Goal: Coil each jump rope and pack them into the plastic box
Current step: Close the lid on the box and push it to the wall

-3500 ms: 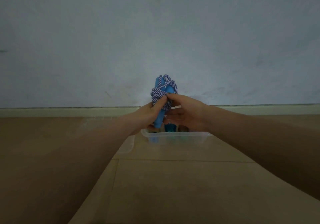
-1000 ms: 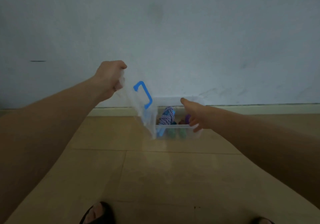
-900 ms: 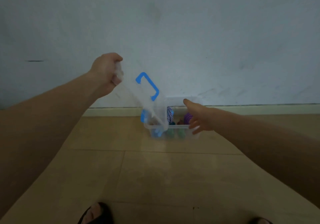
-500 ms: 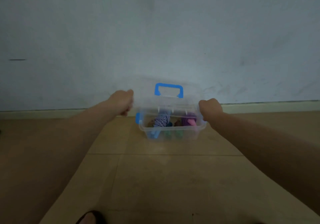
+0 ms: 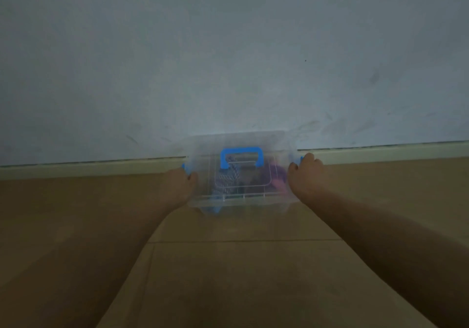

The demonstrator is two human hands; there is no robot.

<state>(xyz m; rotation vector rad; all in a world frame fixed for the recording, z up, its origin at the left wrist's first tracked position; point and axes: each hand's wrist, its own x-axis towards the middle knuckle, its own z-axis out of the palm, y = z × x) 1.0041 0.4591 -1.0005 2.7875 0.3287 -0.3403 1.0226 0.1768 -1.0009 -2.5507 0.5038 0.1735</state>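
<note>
The clear plastic box (image 5: 242, 202) sits on the tan floor (image 5: 228, 277) against the wall (image 5: 228, 48), long axis left-right, lid (image 5: 203, 147) on with blue handle (image 5: 241, 157) up, coiled ropes (image 5: 228, 178) inside, left hand (image 5: 181, 184) and right hand (image 5: 303, 173) gripping its ends with curled fingers.

Plain pale grey-blue wall (image 5: 228, 48) fills upper half of view, faint scuff marks low down near right. Pale skirting board (image 5: 88, 169) runs along wall base, tilting slightly in frame. Floor (image 5: 241, 277) of large tan tiles, thin grout lines crossing. Light dim and cool; brightest patch on wall just above floor, source possibly off-frame.
</note>
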